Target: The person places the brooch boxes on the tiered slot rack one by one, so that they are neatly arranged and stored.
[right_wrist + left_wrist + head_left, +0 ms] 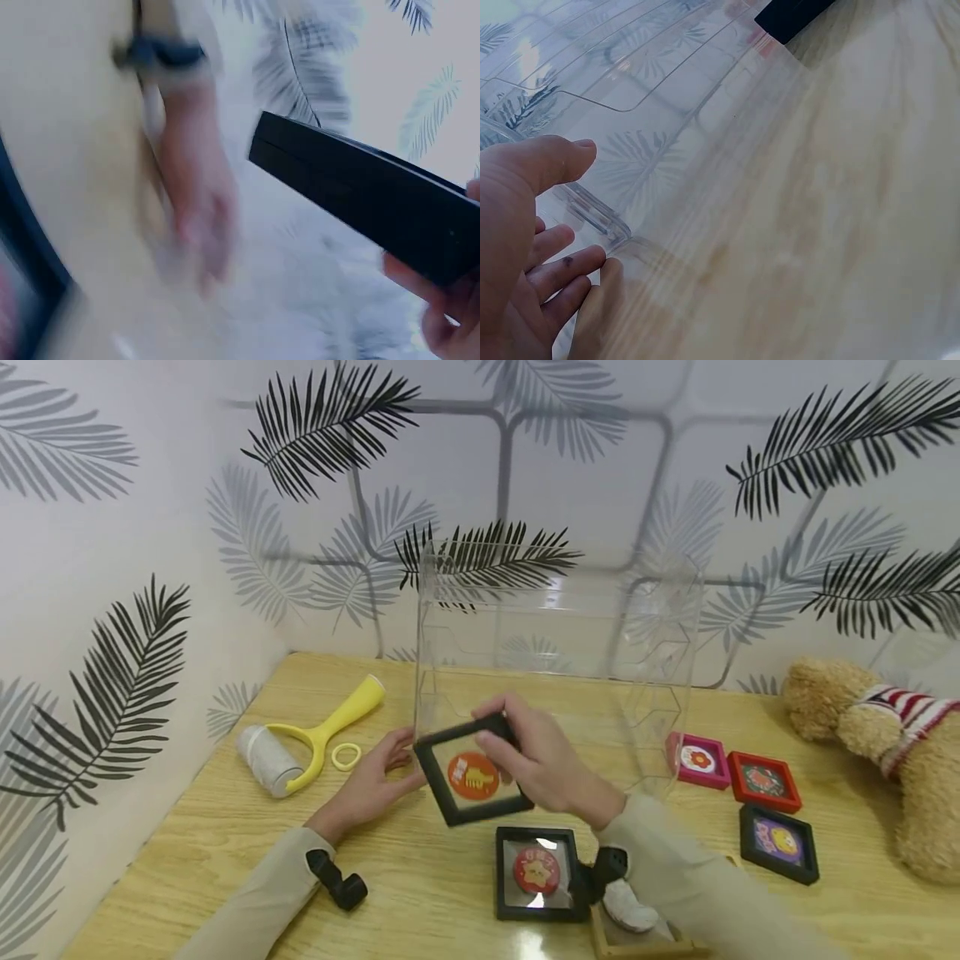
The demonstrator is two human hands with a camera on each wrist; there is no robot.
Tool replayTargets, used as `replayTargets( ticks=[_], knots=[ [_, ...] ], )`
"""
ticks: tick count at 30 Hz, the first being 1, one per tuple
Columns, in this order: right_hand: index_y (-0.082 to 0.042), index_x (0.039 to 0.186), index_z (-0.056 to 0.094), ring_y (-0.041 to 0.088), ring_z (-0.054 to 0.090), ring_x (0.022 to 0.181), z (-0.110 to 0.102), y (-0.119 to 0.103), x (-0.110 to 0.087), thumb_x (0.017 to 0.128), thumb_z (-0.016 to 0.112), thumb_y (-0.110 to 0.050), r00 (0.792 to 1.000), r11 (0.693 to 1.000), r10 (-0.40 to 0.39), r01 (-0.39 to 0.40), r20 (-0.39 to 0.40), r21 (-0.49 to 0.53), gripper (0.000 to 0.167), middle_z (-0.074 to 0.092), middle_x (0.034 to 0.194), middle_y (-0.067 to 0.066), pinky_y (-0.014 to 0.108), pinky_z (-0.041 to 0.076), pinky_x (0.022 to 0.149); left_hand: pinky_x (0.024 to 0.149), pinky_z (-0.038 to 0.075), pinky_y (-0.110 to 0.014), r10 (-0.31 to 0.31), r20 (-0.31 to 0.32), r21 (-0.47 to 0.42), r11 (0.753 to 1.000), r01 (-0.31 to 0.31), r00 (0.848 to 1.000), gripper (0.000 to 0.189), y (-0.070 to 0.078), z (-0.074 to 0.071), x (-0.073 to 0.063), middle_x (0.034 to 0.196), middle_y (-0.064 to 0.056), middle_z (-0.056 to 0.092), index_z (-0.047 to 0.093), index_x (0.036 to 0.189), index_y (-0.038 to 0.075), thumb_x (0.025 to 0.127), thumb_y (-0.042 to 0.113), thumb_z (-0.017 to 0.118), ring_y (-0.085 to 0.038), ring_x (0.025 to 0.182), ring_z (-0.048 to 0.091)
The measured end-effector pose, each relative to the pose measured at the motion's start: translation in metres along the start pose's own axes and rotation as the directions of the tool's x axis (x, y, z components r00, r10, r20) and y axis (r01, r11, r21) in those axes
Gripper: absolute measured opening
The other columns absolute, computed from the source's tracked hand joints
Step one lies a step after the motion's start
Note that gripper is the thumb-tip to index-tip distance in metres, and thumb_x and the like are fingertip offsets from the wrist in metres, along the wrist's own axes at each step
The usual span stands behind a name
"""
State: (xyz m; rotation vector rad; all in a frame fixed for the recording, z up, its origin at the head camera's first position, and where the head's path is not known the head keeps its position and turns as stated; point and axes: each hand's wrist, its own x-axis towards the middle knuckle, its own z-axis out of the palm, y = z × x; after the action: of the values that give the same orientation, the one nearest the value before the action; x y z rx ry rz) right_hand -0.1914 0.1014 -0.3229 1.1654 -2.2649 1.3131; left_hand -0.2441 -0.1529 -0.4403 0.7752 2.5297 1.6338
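Note:
My right hand (543, 756) pinches a black square display frame (433, 781) by its upper right edge, tilted above the table. Behind its clear pane shows a round red badge (474, 777) with a yellow thumbs-up. In the right wrist view the black frame (360, 199) appears edge-on, fingers at its lower right end. A transparent plastic rack (555, 635) stands against the wall. My left hand (378, 783) is beside its lower left corner, fingers loosely bent; in the left wrist view the thumb is apart from the fingers near the rack's edge (604, 214). Contact is unclear.
A black frame with a red star badge (536, 870) lies in front, beside a wooden tray (637, 947) partly under my right sleeve. Pink (701, 760), red (765, 782) and dark (778, 843) small frames lie right, near a teddy bear (926, 785). Left are a yellow-handled lint roller (318, 739) and yellow ring (346, 757).

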Motion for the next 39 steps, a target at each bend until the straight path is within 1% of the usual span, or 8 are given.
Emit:
replayTargets(
  ticks=[4, 7, 13, 18, 23, 29, 34, 39],
  knots=[
    [0.001, 0.109, 0.049, 0.009, 0.040, 0.049, -0.028, 0.005, 0.044, 0.100, 0.046, -0.023, 0.991, 0.932, -0.099, 0.062, -0.088, -0.356, 0.025, 0.050, 0.064, 0.004, 0.024, 0.034, 0.041, 0.107, 0.039, -0.051, -0.015, -0.002, 0.002, 1.000, 0.015, 1.000, 0.066, 0.000, -0.002, -0.001, 0.143, -0.025, 0.045, 0.034, 0.143, -0.002, 0.089, 0.011, 0.069, -0.041, 0.126, 0.050],
    [0.001, 0.106, 0.048, 0.014, 0.039, 0.046, -0.051, 0.003, 0.076, 0.098, 0.047, -0.018, 0.978, 0.879, -0.157, 0.073, -0.141, -0.471, 0.020, 0.049, 0.063, 0.007, 0.026, 0.032, 0.040, 0.108, 0.039, -0.052, -0.011, 0.009, -0.003, 1.000, 0.011, 1.000, 0.064, -0.001, -0.002, -0.001, 0.142, -0.026, 0.046, 0.035, 0.143, -0.002, 0.090, 0.012, 0.068, -0.041, 0.126, 0.050],
    [-0.003, 0.111, 0.054, 0.015, 0.042, 0.049, -0.081, -0.001, 0.125, 0.100, 0.052, -0.015, 0.915, 0.901, -0.247, 0.095, -0.319, -0.424, 0.017, 0.055, 0.070, 0.011, 0.021, 0.032, 0.044, 0.108, 0.038, -0.051, -0.024, -0.003, 0.005, 1.000, 0.024, 1.000, 0.063, -0.001, -0.003, 0.000, 0.141, -0.027, 0.046, 0.036, 0.141, -0.003, 0.089, 0.011, 0.069, -0.041, 0.127, 0.050],
    [-0.003, 0.110, 0.060, 0.015, 0.051, 0.055, -0.090, 0.003, 0.145, 0.097, 0.057, -0.015, 0.908, 0.929, -0.138, -0.020, -0.395, -0.370, 0.018, 0.063, 0.080, 0.012, 0.015, 0.037, 0.050, 0.110, 0.037, -0.050, -0.044, 0.008, -0.001, 0.999, 0.044, 0.999, 0.063, 0.001, -0.002, 0.002, 0.142, -0.026, 0.046, 0.035, 0.141, -0.003, 0.090, 0.012, 0.068, -0.040, 0.128, 0.049],
    [-0.001, 0.103, 0.061, 0.017, 0.054, 0.060, -0.094, 0.008, 0.159, 0.096, 0.057, -0.013, 0.891, 0.892, -0.106, -0.111, -0.441, -0.438, 0.015, 0.067, 0.081, 0.013, 0.014, 0.036, 0.055, 0.109, 0.038, -0.050, -0.055, 0.009, 0.001, 0.998, 0.055, 0.998, 0.064, -0.002, -0.002, 0.000, 0.143, -0.025, 0.045, 0.036, 0.142, -0.001, 0.089, 0.012, 0.069, -0.039, 0.128, 0.049],
    [0.004, 0.101, 0.060, 0.031, 0.062, 0.074, -0.102, 0.018, 0.168, 0.097, 0.055, -0.009, 0.910, 0.836, -0.085, -0.156, -0.405, -0.526, 0.014, 0.070, 0.089, 0.019, 0.027, 0.039, 0.062, 0.109, 0.039, -0.049, -0.052, 0.005, -0.002, 0.999, 0.052, 0.999, 0.062, -0.003, -0.002, -0.002, 0.141, -0.025, 0.048, 0.036, 0.141, -0.002, 0.090, 0.012, 0.069, -0.039, 0.127, 0.050],
    [0.002, 0.110, 0.061, 0.032, 0.063, 0.082, -0.103, 0.031, 0.160, 0.097, 0.055, -0.009, 0.958, 0.810, 0.105, -0.238, -0.267, -0.536, 0.018, 0.069, 0.100, 0.020, 0.038, 0.048, 0.071, 0.109, 0.039, -0.050, -0.045, 0.007, -0.007, 0.999, 0.045, 0.999, 0.062, -0.001, -0.001, -0.001, 0.139, -0.026, 0.049, 0.036, 0.141, -0.002, 0.090, 0.012, 0.069, -0.039, 0.126, 0.051],
    [-0.001, 0.130, 0.054, 0.032, 0.063, 0.083, -0.106, 0.040, 0.154, 0.095, 0.059, -0.011, 0.973, 0.805, 0.181, -0.229, -0.140, -0.548, 0.037, 0.067, 0.107, 0.021, 0.040, 0.049, 0.072, 0.109, 0.039, -0.050, -0.050, 0.007, 0.008, 0.999, 0.050, 0.999, 0.062, -0.001, -0.002, -0.001, 0.140, -0.025, 0.049, 0.037, 0.142, 0.000, 0.090, 0.013, 0.069, -0.038, 0.127, 0.051]
  ],
)
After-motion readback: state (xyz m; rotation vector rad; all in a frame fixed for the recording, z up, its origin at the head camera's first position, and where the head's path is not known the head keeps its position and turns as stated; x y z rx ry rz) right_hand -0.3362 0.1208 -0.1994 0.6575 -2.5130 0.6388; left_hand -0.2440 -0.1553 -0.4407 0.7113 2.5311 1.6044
